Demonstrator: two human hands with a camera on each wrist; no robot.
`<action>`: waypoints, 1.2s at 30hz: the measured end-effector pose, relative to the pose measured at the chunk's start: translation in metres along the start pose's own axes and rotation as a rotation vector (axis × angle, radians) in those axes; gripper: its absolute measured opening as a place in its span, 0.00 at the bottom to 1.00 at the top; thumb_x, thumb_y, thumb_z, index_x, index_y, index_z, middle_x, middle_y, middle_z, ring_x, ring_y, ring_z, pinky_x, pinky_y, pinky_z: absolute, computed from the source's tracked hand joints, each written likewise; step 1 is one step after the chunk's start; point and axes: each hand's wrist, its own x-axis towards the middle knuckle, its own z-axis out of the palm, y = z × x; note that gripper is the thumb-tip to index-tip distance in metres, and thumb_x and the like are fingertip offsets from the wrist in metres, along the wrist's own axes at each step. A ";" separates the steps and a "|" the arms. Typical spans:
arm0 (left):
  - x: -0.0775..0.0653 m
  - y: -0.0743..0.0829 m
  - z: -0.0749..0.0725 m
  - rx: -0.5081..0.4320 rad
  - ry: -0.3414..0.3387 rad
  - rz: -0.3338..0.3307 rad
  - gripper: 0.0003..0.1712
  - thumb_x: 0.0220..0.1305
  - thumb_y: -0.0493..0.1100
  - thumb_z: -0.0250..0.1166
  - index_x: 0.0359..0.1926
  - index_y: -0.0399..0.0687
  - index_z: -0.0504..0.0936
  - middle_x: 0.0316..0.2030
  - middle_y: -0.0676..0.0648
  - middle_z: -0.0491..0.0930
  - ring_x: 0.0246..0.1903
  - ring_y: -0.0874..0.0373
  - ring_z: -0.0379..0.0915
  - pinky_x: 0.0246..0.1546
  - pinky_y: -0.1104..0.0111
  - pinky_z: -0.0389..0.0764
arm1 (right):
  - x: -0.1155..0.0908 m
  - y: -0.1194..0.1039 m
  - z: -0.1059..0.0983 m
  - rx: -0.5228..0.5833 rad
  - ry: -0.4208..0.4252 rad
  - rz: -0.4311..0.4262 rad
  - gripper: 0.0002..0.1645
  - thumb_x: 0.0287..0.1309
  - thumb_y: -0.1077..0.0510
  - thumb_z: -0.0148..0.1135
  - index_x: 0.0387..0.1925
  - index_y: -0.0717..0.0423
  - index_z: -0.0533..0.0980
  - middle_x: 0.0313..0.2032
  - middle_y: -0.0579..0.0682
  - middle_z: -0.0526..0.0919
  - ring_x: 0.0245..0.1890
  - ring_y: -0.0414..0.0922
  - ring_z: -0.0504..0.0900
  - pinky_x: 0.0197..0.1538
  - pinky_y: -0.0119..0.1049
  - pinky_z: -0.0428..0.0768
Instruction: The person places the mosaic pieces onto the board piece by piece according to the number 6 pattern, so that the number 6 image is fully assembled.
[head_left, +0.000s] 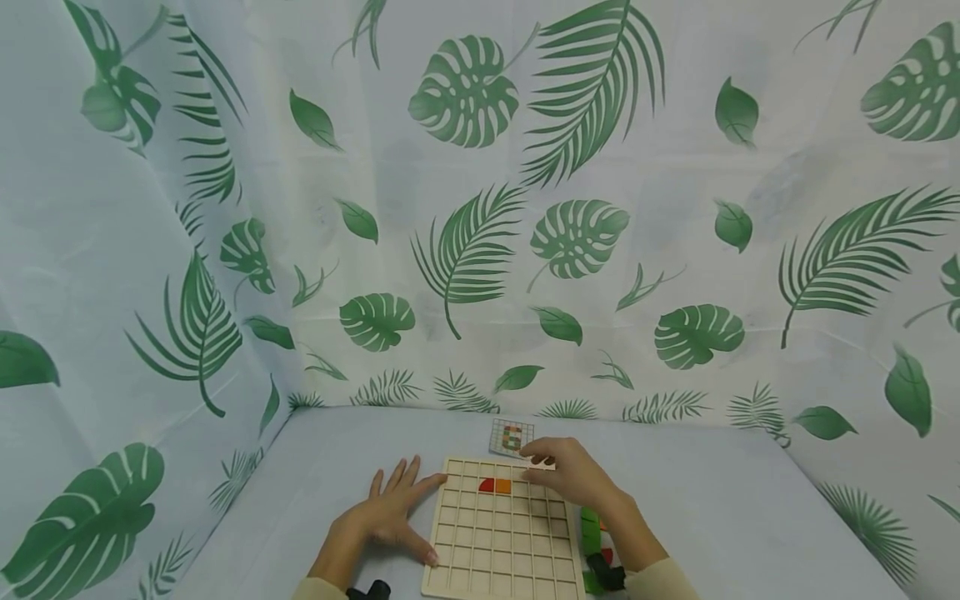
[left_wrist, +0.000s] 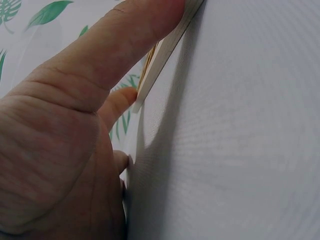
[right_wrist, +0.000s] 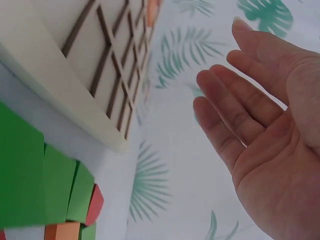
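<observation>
A pale wooden grid board [head_left: 491, 533] lies on the table. In its upper rows sit a red piece with a rounded corner [head_left: 487, 485] and, right beside it, an orange square [head_left: 503, 487]. My left hand [head_left: 385, 510] has its fingers spread at the board's left side; its thumb and index finger touch the edge, as the left wrist view also shows at the board's side [left_wrist: 167, 60]. Over the board's upper right corner hovers my right hand [head_left: 572, 475], fingers loosely bent and nothing between them. Just past its fingertips is a small printed pattern card [head_left: 502, 435].
Along the board's right side lie green pieces [head_left: 590, 533] with red and orange ones among them, partly hidden by the right forearm. A white cloth with green leaves [head_left: 480, 367] hangs behind the table and along its sides.
</observation>
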 end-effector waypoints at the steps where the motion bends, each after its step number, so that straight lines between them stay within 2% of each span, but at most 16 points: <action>1: 0.000 0.000 -0.001 -0.006 -0.009 0.001 0.73 0.32 0.72 0.84 0.80 0.66 0.60 0.82 0.30 0.38 0.81 0.28 0.27 0.72 0.26 0.25 | -0.002 0.000 -0.002 0.003 0.013 0.008 0.20 0.67 0.54 0.70 0.58 0.54 0.83 0.55 0.54 0.88 0.49 0.53 0.88 0.52 0.47 0.87; 7: 0.000 -0.003 -0.001 -0.005 -0.015 -0.003 0.74 0.31 0.74 0.83 0.81 0.68 0.59 0.82 0.30 0.37 0.81 0.28 0.26 0.72 0.26 0.25 | -0.012 0.006 -0.012 0.006 0.080 0.043 0.21 0.66 0.52 0.71 0.58 0.53 0.83 0.56 0.53 0.87 0.51 0.56 0.87 0.52 0.44 0.86; 10: 0.000 -0.001 0.000 0.015 0.001 -0.010 0.73 0.32 0.72 0.84 0.80 0.66 0.60 0.82 0.30 0.39 0.81 0.29 0.28 0.73 0.26 0.27 | -0.017 0.011 -0.018 -0.006 0.101 0.062 0.21 0.66 0.52 0.71 0.57 0.53 0.83 0.56 0.54 0.87 0.51 0.58 0.87 0.52 0.46 0.86; 13: 0.001 0.000 0.001 0.026 0.002 -0.016 0.72 0.34 0.71 0.85 0.81 0.65 0.59 0.82 0.31 0.39 0.82 0.29 0.28 0.73 0.26 0.28 | -0.022 0.017 -0.022 -0.027 0.115 0.101 0.20 0.64 0.53 0.72 0.55 0.53 0.84 0.55 0.53 0.88 0.50 0.56 0.88 0.52 0.49 0.87; 17: 0.001 0.000 0.002 0.027 0.007 -0.021 0.73 0.33 0.70 0.85 0.81 0.66 0.59 0.82 0.31 0.39 0.81 0.29 0.29 0.73 0.26 0.28 | -0.028 0.026 -0.027 -0.065 0.106 0.151 0.18 0.63 0.57 0.73 0.54 0.56 0.85 0.52 0.55 0.89 0.45 0.50 0.88 0.50 0.49 0.87; 23: 0.001 0.000 0.002 0.025 0.014 -0.018 0.73 0.32 0.70 0.85 0.80 0.65 0.60 0.82 0.30 0.40 0.81 0.29 0.29 0.73 0.26 0.28 | -0.032 0.036 -0.031 -0.073 0.064 0.270 0.17 0.62 0.59 0.73 0.52 0.57 0.86 0.47 0.54 0.89 0.39 0.40 0.83 0.41 0.34 0.84; 31: 0.004 -0.003 0.004 0.018 0.001 -0.018 0.73 0.33 0.71 0.84 0.81 0.67 0.59 0.83 0.31 0.38 0.82 0.30 0.28 0.72 0.25 0.28 | -0.038 0.045 -0.033 -0.118 0.030 0.441 0.12 0.57 0.61 0.76 0.44 0.54 0.89 0.34 0.45 0.86 0.32 0.41 0.77 0.32 0.35 0.79; 36: 0.004 -0.003 0.004 0.023 -0.003 -0.024 0.72 0.33 0.72 0.84 0.80 0.68 0.59 0.83 0.32 0.38 0.82 0.30 0.28 0.72 0.25 0.28 | -0.042 0.051 -0.033 -0.125 0.009 0.486 0.11 0.54 0.64 0.76 0.41 0.54 0.89 0.30 0.43 0.84 0.30 0.42 0.76 0.32 0.36 0.79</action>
